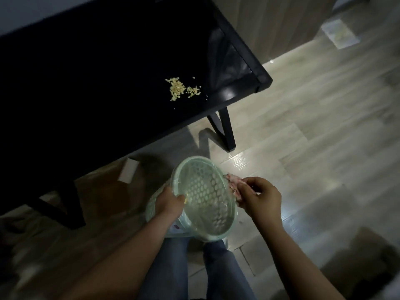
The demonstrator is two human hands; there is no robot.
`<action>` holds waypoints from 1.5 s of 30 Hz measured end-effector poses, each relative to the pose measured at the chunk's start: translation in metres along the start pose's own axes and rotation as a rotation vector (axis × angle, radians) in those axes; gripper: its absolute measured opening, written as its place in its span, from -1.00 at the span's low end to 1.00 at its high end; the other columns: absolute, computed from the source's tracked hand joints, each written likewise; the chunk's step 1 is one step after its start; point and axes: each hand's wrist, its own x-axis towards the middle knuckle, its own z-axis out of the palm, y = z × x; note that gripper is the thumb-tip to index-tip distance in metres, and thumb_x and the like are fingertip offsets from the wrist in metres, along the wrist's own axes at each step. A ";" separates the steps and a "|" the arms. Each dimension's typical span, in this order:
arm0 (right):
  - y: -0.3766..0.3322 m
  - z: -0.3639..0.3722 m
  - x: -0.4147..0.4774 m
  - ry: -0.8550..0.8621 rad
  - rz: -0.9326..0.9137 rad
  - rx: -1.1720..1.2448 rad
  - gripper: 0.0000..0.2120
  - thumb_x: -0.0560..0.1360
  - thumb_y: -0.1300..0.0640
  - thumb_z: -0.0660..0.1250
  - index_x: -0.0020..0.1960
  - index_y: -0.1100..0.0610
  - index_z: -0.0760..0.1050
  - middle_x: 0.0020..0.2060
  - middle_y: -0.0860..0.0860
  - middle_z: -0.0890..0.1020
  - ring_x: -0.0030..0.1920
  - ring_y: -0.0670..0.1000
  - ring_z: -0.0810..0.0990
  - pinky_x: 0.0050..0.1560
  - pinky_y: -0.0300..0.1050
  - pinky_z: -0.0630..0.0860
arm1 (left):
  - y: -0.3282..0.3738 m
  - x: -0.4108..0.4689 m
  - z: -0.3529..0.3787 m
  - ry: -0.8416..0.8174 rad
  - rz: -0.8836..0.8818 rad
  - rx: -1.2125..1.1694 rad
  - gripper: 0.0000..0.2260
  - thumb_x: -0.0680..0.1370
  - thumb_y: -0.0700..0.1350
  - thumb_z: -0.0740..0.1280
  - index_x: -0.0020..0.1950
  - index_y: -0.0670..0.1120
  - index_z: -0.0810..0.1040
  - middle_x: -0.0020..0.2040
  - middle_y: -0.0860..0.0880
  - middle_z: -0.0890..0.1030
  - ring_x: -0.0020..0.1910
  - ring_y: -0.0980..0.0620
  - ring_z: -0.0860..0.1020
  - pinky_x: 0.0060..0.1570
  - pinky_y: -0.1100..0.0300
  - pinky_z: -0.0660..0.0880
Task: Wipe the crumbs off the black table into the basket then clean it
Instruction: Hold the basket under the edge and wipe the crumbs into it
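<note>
green basket (205, 191): left hand (171, 202) grips rim, tilted to catch crumbs (178, 89)
right hand (262, 195): pinches pink cloth (232, 180) for wiping

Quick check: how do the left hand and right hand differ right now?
Left hand holds the pale green perforated plastic basket; right hand holds a crumpled pinkish cloth. Left hand wraps the rim, thumb inside; right hand pinches with curled fingers beside that rim. Both are off the black table, away from the yellow crumbs.

Basket (207, 198) in left hand (171, 202)
</note>
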 end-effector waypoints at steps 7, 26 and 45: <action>-0.036 -0.026 -0.008 -0.059 -0.066 -0.011 -0.95 0.41 0.00 0.44 -0.20 -0.05 0.62 -0.30 -0.08 0.66 -0.26 0.01 0.67 -0.28 0.06 0.64 | -0.015 -0.034 -0.033 -0.041 -0.088 -0.182 -0.58 0.43 0.01 0.34 0.24 -0.13 0.47 0.11 -0.17 0.59 0.04 -0.16 0.57 -0.02 0.13 0.49; -0.109 -0.024 0.025 -0.048 -0.329 -0.149 -0.95 0.46 0.09 0.43 -0.19 0.01 0.62 -0.27 -0.09 0.65 -0.26 -0.13 0.61 -0.22 -0.12 0.58 | 0.003 -0.041 -0.043 -0.031 -0.240 -0.786 -0.94 0.53 -0.18 0.28 -0.08 -0.10 0.41 -0.18 -0.23 0.57 -0.30 -0.12 0.54 -0.19 0.00 0.53; -0.198 0.047 0.240 -0.356 -0.706 -0.293 -0.90 0.52 0.17 0.37 0.02 0.14 0.61 -0.09 0.02 0.60 -0.15 -0.07 0.55 -0.17 -0.33 0.43 | 0.095 -0.001 -0.006 0.246 -0.445 -0.982 -0.95 0.52 -0.18 0.30 -0.10 -0.16 0.48 -0.35 -0.18 0.52 -0.51 -0.03 0.43 -0.45 0.21 0.41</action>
